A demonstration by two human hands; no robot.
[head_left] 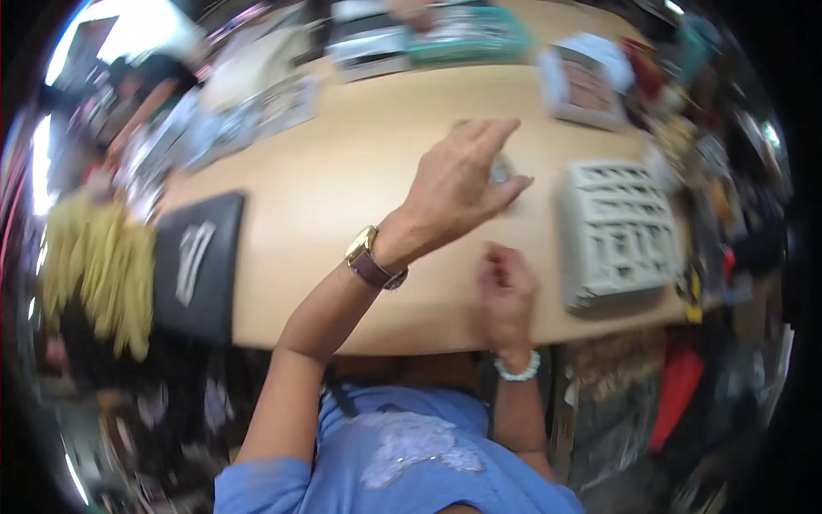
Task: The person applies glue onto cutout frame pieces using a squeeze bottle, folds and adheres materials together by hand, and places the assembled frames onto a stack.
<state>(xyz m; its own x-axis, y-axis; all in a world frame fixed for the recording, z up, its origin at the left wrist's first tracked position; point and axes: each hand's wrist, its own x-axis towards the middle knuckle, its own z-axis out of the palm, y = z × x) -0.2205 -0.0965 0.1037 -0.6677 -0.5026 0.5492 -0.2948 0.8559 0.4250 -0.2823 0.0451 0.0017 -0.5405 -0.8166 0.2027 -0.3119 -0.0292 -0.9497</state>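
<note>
My left hand [458, 184], with a watch on the wrist, reaches over the middle of the wooden table [385, 128]. Its thumb stands apart from its stretched fingers. A small greyish round thing [500, 169] shows in the gap between them; whether the hand touches it is unclear. Nearer the table's front edge is my right hand [508, 295], blurred, with a beaded bracelet. Its fingers are curled together, and what they hold, if anything, is hidden.
A pale slotted tray [622, 231] lies at the right, with an open box [585, 90] behind it. At the left are a black folder [218, 257] and yellow strips [98, 265]. Another person's hand [413, 13] is by a teal tray [514, 36] at the far side.
</note>
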